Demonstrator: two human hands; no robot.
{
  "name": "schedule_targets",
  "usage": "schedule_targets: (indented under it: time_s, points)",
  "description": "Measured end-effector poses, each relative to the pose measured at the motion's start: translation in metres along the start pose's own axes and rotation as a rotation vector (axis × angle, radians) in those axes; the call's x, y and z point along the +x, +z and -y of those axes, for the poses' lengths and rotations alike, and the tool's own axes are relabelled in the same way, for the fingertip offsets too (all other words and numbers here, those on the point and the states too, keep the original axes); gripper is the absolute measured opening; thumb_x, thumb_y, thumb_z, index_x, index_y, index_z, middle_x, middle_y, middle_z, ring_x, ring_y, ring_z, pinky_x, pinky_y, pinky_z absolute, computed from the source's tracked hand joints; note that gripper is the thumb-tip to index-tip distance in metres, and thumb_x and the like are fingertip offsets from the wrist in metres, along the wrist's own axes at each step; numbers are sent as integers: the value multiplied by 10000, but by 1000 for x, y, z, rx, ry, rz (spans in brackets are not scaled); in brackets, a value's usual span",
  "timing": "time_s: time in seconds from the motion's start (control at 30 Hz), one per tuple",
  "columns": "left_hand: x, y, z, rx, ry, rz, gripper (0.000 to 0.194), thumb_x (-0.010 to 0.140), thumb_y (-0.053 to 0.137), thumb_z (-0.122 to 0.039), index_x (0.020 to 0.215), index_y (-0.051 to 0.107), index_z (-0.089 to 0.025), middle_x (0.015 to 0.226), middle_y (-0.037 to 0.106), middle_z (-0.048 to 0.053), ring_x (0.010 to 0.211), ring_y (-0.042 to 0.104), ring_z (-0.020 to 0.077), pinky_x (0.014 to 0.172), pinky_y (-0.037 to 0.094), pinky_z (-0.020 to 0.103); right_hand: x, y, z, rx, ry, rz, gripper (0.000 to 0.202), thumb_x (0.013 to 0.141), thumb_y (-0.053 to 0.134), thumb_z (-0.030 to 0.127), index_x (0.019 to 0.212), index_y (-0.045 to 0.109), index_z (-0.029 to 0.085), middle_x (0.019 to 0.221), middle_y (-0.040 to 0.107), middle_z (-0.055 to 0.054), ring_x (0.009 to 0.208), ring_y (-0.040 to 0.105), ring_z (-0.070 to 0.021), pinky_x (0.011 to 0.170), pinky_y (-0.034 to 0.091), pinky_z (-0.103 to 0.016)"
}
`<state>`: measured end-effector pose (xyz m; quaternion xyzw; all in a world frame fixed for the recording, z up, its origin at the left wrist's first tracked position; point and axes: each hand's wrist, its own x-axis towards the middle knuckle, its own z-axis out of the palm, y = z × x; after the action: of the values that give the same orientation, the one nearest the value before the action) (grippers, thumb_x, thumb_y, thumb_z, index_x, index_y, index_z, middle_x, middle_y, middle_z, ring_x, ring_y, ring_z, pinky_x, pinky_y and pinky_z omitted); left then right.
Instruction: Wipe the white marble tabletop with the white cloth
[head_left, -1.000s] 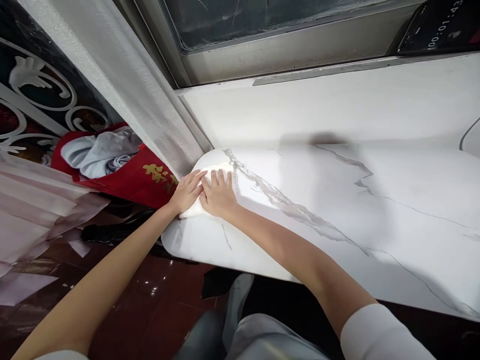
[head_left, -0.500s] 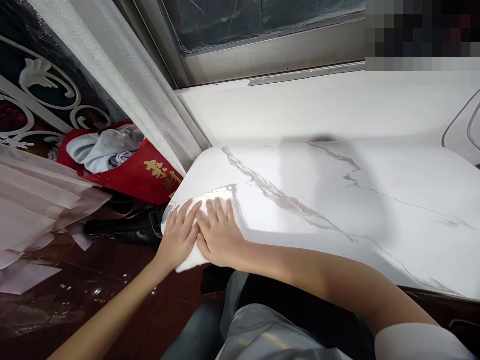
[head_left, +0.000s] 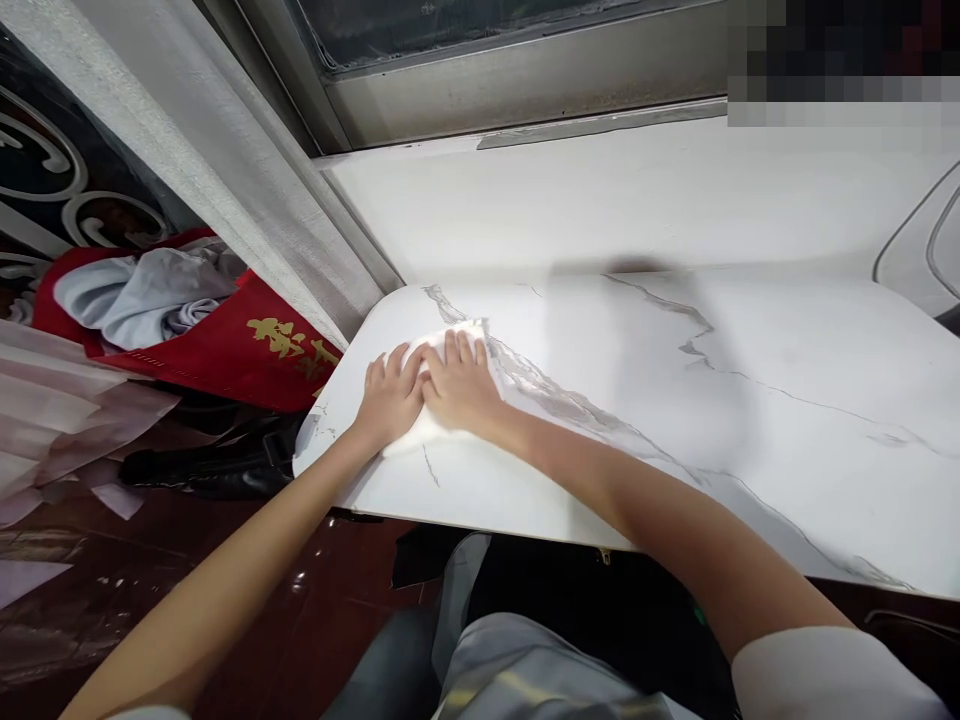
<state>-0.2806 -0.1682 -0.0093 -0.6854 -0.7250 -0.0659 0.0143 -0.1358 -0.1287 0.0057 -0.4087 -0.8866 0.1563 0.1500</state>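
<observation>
A white cloth [head_left: 411, 438] lies flat on the white marble-patterned tabletop [head_left: 480, 490], near its rounded left end. My left hand [head_left: 391, 395] presses on the cloth's left part with its fingers spread. Beside it, my right hand [head_left: 461, 385] rests palm down on the right part, fingers stretched toward the wall. The two hands touch where thumb and index fingers meet. Much of the cloth is hidden beneath them; its far corner and near edge show.
A red bag [head_left: 225, 350] with grey-white fabric [head_left: 142, 290] inside stands left of the table. A black bag [head_left: 217, 460] lies below it. A pale curtain [head_left: 225, 150] hangs at the table's left corner. Behind are a white wall [head_left: 600, 200] and window frame [head_left: 525, 90]. A cable [head_left: 900, 230] hangs at right.
Both hands have slid the cloth away from the table's near edge toward the wall and slightly right. The near left edge of the tabletop is now uncovered. The view has shifted a little.
</observation>
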Motion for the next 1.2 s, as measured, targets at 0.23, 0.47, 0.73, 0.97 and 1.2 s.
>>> schedule_targets:
  time_s: [0.23,0.47,0.73,0.97,1.2]
  points:
    - [102,2,-50,-82,-74,39,545,1009,251,-361,1525,370,-232,1623,320,98,1539,142,315,1216,145,573,58,-22,-80,-106,61,-66,523,993,318,251,1487,421,114,1609,325,-181,1496,253,-318,1202,164,-511]
    - [160,11,-66,-147,-30,9,536,1000,281,-369,1514,395,-270,1598,375,58,1512,249,239,1233,166,505,87,-33,-119,-130,133,-118,517,984,303,241,1465,455,130,1591,368,-156,1482,282,-301,1189,192,-515]
    - [163,9,-63,-183,19,6,532,1003,284,-355,1510,402,-244,1601,374,75,1511,251,244,1223,174,520,87,-33,-120,-125,176,-128,520,989,322,262,1477,450,139,1600,358,-147,1489,271,-279,1203,176,-490]
    - [126,4,-72,-121,37,32,549,1013,262,-348,1533,364,-203,1614,337,124,1513,248,278,1215,183,539,54,-32,-108,-133,156,-121,522,992,340,271,1487,441,140,1610,333,-165,1494,269,-295,1196,185,-524]
    - [41,0,-73,-105,127,76,573,1015,237,-344,1562,297,-184,1649,264,97,1539,161,286,1226,144,558,-26,-26,-77,-165,5,-123,545,994,365,284,1495,433,80,1599,336,-205,1493,263,-326,1212,143,-522]
